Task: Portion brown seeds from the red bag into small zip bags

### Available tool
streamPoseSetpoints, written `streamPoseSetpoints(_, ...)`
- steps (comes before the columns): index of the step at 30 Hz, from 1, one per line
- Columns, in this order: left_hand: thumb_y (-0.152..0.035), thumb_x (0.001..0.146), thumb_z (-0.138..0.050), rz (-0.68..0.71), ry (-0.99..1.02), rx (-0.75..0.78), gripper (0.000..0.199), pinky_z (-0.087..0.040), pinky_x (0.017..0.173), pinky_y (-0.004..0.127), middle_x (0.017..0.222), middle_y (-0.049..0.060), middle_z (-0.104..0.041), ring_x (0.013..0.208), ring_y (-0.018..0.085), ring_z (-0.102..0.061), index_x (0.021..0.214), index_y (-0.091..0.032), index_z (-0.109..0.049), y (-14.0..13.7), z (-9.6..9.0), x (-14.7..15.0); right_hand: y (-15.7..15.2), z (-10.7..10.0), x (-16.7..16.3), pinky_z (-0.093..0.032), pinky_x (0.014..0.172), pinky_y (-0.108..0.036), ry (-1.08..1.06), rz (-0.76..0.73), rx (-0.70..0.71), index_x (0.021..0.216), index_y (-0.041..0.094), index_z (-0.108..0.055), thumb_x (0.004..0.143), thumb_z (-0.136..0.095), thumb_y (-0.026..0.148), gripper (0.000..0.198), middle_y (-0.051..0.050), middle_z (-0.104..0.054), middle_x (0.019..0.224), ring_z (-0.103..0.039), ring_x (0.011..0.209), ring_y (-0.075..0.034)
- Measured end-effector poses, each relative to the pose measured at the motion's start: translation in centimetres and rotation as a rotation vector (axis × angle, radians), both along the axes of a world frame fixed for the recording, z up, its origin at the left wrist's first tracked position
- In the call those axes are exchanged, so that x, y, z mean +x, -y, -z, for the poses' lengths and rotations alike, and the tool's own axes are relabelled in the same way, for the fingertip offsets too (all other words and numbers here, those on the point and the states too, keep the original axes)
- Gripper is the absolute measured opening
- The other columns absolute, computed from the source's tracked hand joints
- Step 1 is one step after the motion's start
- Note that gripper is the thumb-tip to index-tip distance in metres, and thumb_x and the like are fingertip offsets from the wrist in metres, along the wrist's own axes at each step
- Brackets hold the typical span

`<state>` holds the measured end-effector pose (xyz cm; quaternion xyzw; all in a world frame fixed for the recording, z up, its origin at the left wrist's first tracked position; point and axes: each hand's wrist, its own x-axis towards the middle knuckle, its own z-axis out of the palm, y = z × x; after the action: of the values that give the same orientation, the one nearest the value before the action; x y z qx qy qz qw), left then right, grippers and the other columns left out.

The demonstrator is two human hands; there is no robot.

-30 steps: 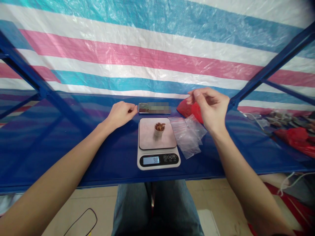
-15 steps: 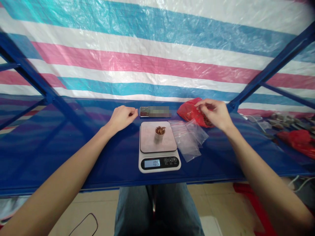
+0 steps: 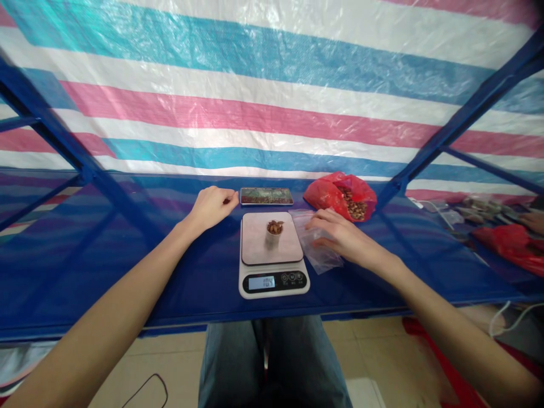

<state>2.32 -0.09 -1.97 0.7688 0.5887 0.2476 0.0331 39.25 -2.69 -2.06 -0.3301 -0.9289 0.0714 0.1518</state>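
On the kitchen scale (image 3: 272, 255) stands a small cup (image 3: 272, 241) heaped with brown dried pieces (image 3: 275, 227); the display reads 10.4. My left hand (image 3: 215, 207) rests on the blue tabletop, curled into a loose fist, left of a phone (image 3: 267, 196). Over the clear zip bags (image 3: 321, 260) right of the scale is my right hand (image 3: 340, 235); its fingers are apart and touch or hover just above the plastic. Behind it lies a red plastic bag (image 3: 323, 192), its mouth spread, with more brown pieces (image 3: 356, 208) inside.
Blue metal frame bars (image 3: 463, 124) slope down on both sides. A striped plastic sheet (image 3: 255, 107) hangs at the back. Farther right lie another red bag (image 3: 512, 243) and a part of another person's hand (image 3: 533, 221). The table's front edge (image 3: 238, 320) runs above my knees.
My right hand has moved from the red bag toward me and left, over the zip bags. The scale reading went from 10.5 to 10.4. My left hand stays put.
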Motion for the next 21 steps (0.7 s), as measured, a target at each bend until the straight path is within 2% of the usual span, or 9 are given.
streamPoseSetpoints(2,-0.041,0.096,-0.041,-0.006,-0.002,0.003,0.043,-0.020,0.060,0.033,0.055,0.000,-0.038,0.053,0.014,-0.032,0.059,-0.021,-0.040,0.0,0.1,0.0,-0.4,0.3,0.1,-0.051,0.086,-0.040,-0.002,0.006,0.020,0.099,0.020,-0.069,0.095,-0.066,0.019,0.005,-0.010,-0.066,0.105,-0.062,0.101,-0.028)
streamPoseSetpoints(5,-0.040,0.096,-0.042,-0.017,0.006,0.022,0.042,-0.020,0.060,0.033,0.055,-0.001,-0.038,0.053,0.014,-0.031,0.059,-0.021,-0.040,0.1,0.0,-0.1,-0.7,0.0,0.3,-0.049,0.079,-0.038,-0.028,0.030,0.094,0.083,0.021,-0.064,0.097,-0.064,0.021,0.013,-0.009,-0.062,0.094,-0.058,0.091,-0.026)
streamPoseSetpoints(8,-0.041,0.098,-0.043,-0.028,0.114,0.078,0.045,-0.024,0.060,0.031,0.054,-0.001,-0.041,0.054,0.013,-0.034,0.058,-0.020,-0.042,0.3,-1.3,-0.2,-0.9,-1.9,0.7,-0.048,0.080,-0.040,-0.065,0.078,0.218,0.084,0.022,-0.064,0.099,-0.060,0.023,0.016,-0.009,-0.061,0.094,-0.056,0.090,-0.027)
streamPoseSetpoints(10,-0.045,0.101,-0.041,0.019,0.266,0.115,0.048,-0.032,0.061,0.029,0.057,0.000,-0.049,0.057,0.013,-0.043,0.061,-0.020,-0.049,0.7,-3.2,0.1,-1.0,-4.1,0.8,-0.047,0.081,-0.042,-0.107,0.116,0.315,0.086,0.022,-0.065,0.102,-0.057,0.025,0.017,-0.009,-0.061,0.094,-0.056,0.090,-0.028)
streamPoseSetpoints(12,-0.049,0.103,-0.042,0.155,0.383,0.127,0.047,-0.043,0.069,0.028,0.073,0.003,-0.065,0.071,0.015,-0.058,0.074,-0.018,-0.061,1.2,-5.8,1.0,-1.1,-6.6,0.1,-0.046,0.079,-0.043,-0.164,0.141,0.404,0.089,0.023,-0.068,0.103,-0.055,0.026,0.019,-0.009,-0.062,0.092,-0.055,0.089,-0.028)
streamPoseSetpoints(14,-0.049,0.099,-0.056,0.341,0.357,0.119,0.035,-0.050,0.084,0.030,0.107,0.007,-0.074,0.099,0.020,-0.066,0.106,-0.018,-0.071,1.6,-8.4,2.5,-1.3,-8.7,-1.4,-0.045,0.077,-0.043,-0.220,0.127,0.473,0.091,0.023,-0.071,0.103,-0.055,0.025,0.020,-0.009,-0.061,0.088,-0.055,0.088,-0.028)
streamPoseSetpoints(17,-0.048,0.089,-0.074,0.526,0.259,0.082,0.062,-0.051,0.103,0.037,0.146,0.010,-0.062,0.128,0.026,-0.061,0.145,-0.026,-0.058,1.4,-10.9,5.0,-1.9,-10.2,-5.0,-0.044,0.076,-0.042,-0.298,0.050,0.529,0.093,0.022,-0.075,0.103,-0.056,0.023,0.021,-0.009,-0.062,0.088,-0.056,0.089,-0.028)
streamPoseSetpoints(19,-0.043,0.090,-0.073,0.564,0.243,0.077,0.066,-0.049,0.108,0.040,0.151,0.011,-0.060,0.132,0.027,-0.060,0.150,-0.025,-0.053,0.7,-11.5,6.3,-2.6,-10.4,-7.4,-0.045,0.077,-0.041,-0.355,-0.001,0.554,0.091,0.022,-0.075,0.103,-0.056,0.022,0.022,-0.008,-0.063,0.089,-0.056,0.089,-0.027)
streamPoseSetpoints(21,-0.033,0.095,-0.065,0.587,0.245,0.082,0.050,-0.047,0.111,0.041,0.145,0.010,-0.065,0.129,0.026,-0.063,0.144,-0.022,-0.059,-0.2,-11.5,7.0,-3.4,-10.3,-9.2,-0.046,0.078,-0.041,-0.430,-0.041,0.567,0.090,0.022,-0.075,0.102,-0.058,0.021,0.021,-0.007,-0.065,0.090,-0.057,0.089,-0.025)
